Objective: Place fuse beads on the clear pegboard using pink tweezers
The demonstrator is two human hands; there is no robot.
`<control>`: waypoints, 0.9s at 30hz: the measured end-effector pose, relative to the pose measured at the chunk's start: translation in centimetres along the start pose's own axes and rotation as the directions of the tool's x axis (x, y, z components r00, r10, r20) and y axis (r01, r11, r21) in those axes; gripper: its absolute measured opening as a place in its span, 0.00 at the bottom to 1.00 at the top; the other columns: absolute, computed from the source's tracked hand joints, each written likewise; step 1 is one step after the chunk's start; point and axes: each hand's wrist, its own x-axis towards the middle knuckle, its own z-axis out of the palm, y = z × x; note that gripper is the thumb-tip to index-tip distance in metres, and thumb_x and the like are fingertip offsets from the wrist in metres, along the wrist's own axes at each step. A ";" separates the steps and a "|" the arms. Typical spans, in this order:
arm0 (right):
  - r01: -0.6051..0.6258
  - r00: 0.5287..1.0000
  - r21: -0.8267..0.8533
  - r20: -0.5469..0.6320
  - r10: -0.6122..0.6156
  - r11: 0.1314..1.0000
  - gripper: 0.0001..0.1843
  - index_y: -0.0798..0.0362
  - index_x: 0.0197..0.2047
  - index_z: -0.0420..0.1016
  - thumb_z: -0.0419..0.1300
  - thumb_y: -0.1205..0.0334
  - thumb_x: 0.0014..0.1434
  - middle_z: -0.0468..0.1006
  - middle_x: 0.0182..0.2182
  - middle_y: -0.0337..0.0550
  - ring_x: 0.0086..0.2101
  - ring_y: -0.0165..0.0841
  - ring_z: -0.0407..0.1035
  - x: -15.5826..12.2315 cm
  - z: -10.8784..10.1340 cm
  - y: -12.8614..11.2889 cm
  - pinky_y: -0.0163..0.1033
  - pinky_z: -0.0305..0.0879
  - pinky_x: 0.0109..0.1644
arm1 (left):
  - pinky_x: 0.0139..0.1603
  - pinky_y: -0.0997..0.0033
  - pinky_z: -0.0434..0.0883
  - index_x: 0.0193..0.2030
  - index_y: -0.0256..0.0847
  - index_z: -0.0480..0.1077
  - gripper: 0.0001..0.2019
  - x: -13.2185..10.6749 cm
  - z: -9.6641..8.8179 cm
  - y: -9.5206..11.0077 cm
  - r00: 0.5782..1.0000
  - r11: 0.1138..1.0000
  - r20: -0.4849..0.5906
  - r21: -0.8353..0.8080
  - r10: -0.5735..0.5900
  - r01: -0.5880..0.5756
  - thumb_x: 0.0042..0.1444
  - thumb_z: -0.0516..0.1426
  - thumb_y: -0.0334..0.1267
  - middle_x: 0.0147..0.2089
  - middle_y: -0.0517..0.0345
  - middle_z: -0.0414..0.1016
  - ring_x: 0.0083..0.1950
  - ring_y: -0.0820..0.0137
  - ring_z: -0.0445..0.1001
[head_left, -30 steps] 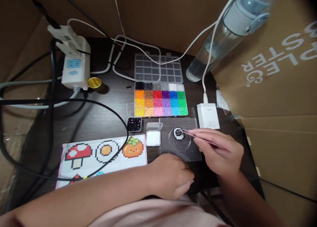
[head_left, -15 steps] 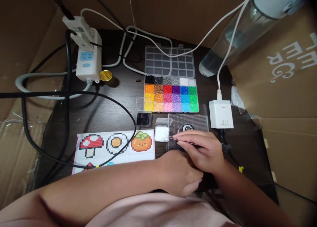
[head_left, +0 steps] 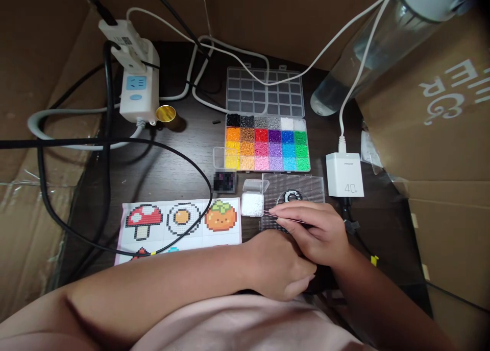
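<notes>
Between the fingertips of my right hand (head_left: 316, 228) is a pair of thin metal tweezers (head_left: 273, 214). Their tips point left, at the right edge of a small clear box of white beads (head_left: 252, 205), its lid flipped back. Under the tweezers lies a clear pegboard (head_left: 270, 192), with a black-and-white curved bead pattern (head_left: 293, 195) partly covered by my right hand. My left hand (head_left: 281, 266) is closed and lies just below the right one, its curled fingers facing away from view. A sheet of pixel pictures (head_left: 184, 244) shows beyond my left forearm, which covers its lower part.
Behind the pegboard stands an open bead case (head_left: 261, 164) with many colours, beside a small box of dark beads (head_left: 224, 181). A white charger (head_left: 344, 174) and a bottle (head_left: 356, 70) are at right. A power strip (head_left: 140, 98), gold cap (head_left: 166, 114) and black cable (head_left: 179, 155) occupy the left.
The whole view has shifted slightly, so things sit a little right and higher. Both hands keep nearly the same pose, with the tweezers still beside the white bead box.
</notes>
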 end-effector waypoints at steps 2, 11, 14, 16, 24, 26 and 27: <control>-0.001 1.000 -0.003 0.009 0.001 1.000 0.10 0.52 0.38 0.82 0.61 0.73 0.58 0.85 0.34 0.44 0.36 0.34 0.81 0.0 0.0 0.0 0.36 0.80 0.41 | 0.23 0.62 0.58 0.22 0.42 0.71 0.12 0.0 0.0 0.0 1.000 1.000 -0.007 0.000 -0.008 0.008 0.56 0.55 0.38 0.21 0.58 0.71 0.23 0.66 0.68; 0.001 1.000 -0.009 0.010 -0.001 1.000 0.10 0.52 0.38 0.82 0.61 0.73 0.58 0.85 0.35 0.44 0.36 0.33 0.81 0.0 0.0 0.1 0.35 0.80 0.41 | 0.23 0.62 0.57 0.23 0.43 0.71 0.12 -0.3 0.5 -0.1 1.000 1.000 -0.027 -0.004 0.000 0.000 0.57 0.54 0.39 0.21 0.59 0.71 0.23 0.66 0.66; 0.007 1.000 -0.014 0.014 -0.006 1.000 0.10 0.53 0.38 0.82 0.61 0.74 0.58 0.85 0.35 0.44 0.36 0.33 0.81 0.0 -0.1 0.1 0.35 0.80 0.42 | 0.23 0.61 0.57 0.23 0.43 0.71 0.13 -0.3 0.5 -0.1 1.000 1.000 -0.007 -0.001 -0.005 0.005 0.57 0.54 0.39 0.21 0.59 0.71 0.22 0.66 0.66; 0.011 1.000 -0.014 0.016 -0.011 1.000 0.11 0.53 0.38 0.82 0.61 0.75 0.58 0.85 0.34 0.45 0.36 0.33 0.81 0.0 -0.1 0.1 0.34 0.80 0.42 | 0.22 0.61 0.58 0.23 0.43 0.71 0.13 -0.3 0.4 -0.1 1.000 1.000 0.002 0.002 -0.008 0.008 0.57 0.54 0.39 0.21 0.59 0.71 0.22 0.66 0.66; 0.010 1.000 0.002 0.006 -0.010 1.000 0.11 0.54 0.38 0.82 0.61 0.76 0.57 0.85 0.34 0.45 0.36 0.33 0.81 0.0 -0.1 0.1 0.33 0.80 0.41 | 0.23 0.62 0.59 0.23 0.43 0.71 0.13 -0.2 0.4 -0.1 1.000 1.000 0.007 -0.007 -0.017 0.017 0.58 0.54 0.39 0.22 0.59 0.71 0.23 0.67 0.67; 0.003 1.000 0.005 -0.001 -0.003 1.000 0.12 0.53 0.38 0.83 0.61 0.76 0.57 0.85 0.34 0.45 0.36 0.33 0.81 0.0 0.0 0.1 0.34 0.80 0.41 | 0.23 0.62 0.59 0.23 0.43 0.70 0.13 -0.2 0.4 -0.1 1.000 1.000 -0.002 -0.007 -0.017 0.017 0.58 0.54 0.39 0.22 0.59 0.71 0.23 0.67 0.67; 0.002 1.000 0.008 -0.005 -0.002 1.000 0.12 0.53 0.38 0.83 0.61 0.76 0.57 0.85 0.34 0.45 0.36 0.33 0.81 0.0 0.0 0.1 0.34 0.80 0.41 | 0.23 0.62 0.59 0.23 0.43 0.69 0.13 -0.2 0.4 -0.1 1.000 1.000 -0.006 -0.009 -0.018 0.018 0.58 0.54 0.39 0.22 0.59 0.71 0.23 0.67 0.67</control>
